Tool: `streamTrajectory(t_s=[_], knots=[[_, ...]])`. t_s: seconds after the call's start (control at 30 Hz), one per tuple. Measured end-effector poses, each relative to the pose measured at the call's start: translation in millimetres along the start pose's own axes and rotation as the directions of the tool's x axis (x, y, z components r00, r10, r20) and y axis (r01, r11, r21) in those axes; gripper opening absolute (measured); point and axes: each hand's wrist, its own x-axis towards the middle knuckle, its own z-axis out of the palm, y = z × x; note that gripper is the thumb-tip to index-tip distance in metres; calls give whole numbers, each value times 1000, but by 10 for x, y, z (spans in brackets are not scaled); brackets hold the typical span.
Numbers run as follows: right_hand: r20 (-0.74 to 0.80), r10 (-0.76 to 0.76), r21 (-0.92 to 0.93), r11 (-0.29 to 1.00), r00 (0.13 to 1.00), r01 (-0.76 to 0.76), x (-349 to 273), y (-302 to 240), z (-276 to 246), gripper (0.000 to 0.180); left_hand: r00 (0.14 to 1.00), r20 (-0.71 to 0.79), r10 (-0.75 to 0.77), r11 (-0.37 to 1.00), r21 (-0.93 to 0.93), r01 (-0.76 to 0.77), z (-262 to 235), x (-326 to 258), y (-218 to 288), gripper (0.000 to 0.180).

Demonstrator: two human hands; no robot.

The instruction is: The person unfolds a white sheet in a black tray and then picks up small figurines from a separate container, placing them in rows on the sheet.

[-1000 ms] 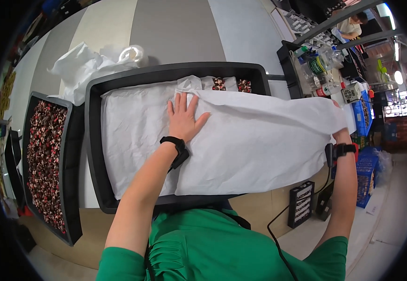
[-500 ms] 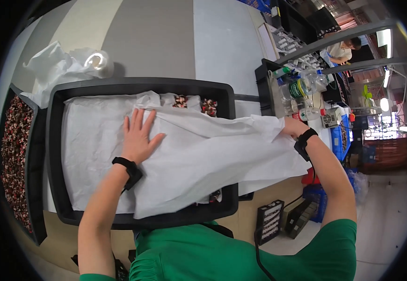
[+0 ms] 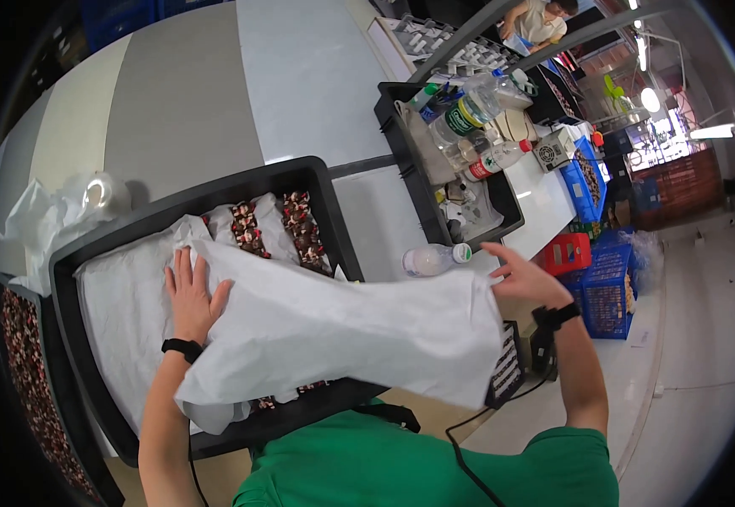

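Note:
A large black tray (image 3: pixel 72 291) lies tilted before me, lined with white paper. My left hand (image 3: pixel 192 300) rests flat on the white paper sheet (image 3: pixel 325 329), fingers spread, near the tray's middle. That sheet stretches right, past the tray's rim, with its loose end in the air. Beside this end is my right hand (image 3: pixel 524 277), its index finger and thumb apart; whether a fingertip still touches the paper is hard to see. Rows of small dark, red and cream pieces (image 3: pixel 249 230) show at the tray's far right, on white paper. More peek out under the sheet's near edge.
Another black tray (image 3: pixel 42 380) full of similar loose pieces stands at left. Crumpled white wrap and a roll (image 3: pixel 101 196) lie behind. To the right are a black bin (image 3: pixel 410 160) with bottles, a lying bottle (image 3: pixel 435 259) and blue crates (image 3: pixel 608 291). A person (image 3: pixel 541 24) sits far off.
My view has turned rightward. The right hand has moved lower, and its fingers have come apart from their grip on the sheet's end. More pieces are uncovered. My left hand stays on the paper.

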Motion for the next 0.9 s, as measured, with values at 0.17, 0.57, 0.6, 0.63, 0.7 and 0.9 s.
streamTrajectory(t_s=[0.17, 0.57, 0.6, 0.63, 0.7, 0.9], knots=[[-315, -100, 81, 988, 944, 132, 84, -264, 712, 74, 998, 48, 26, 995, 92, -31, 86, -31, -174, 67], [-689, 92, 307, 936, 719, 174, 5, 453, 871, 36, 1000, 31, 2, 991, 132, -6, 71, -22, -165, 60], [-725, 145, 365, 910, 673, 198, -76, 512, 810, 34, 999, 34, -5, 991, 135, 0, 81, -35, -175, 60], [-724, 146, 367, 909, 674, 197, -124, 618, 755, 34, 999, 40, -9, 990, 139, 3, 104, -23, -179, 60], [-755, 127, 314, 931, 643, 185, -65, 885, 687, 33, 999, 46, -18, 988, 151, 11, 108, -27, -214, 59], [-827, 64, 242, 937, 559, 251, 245, 1399, 622, 42, 998, 65, -24, 990, 137, 15, 126, -28, -196, 59]])
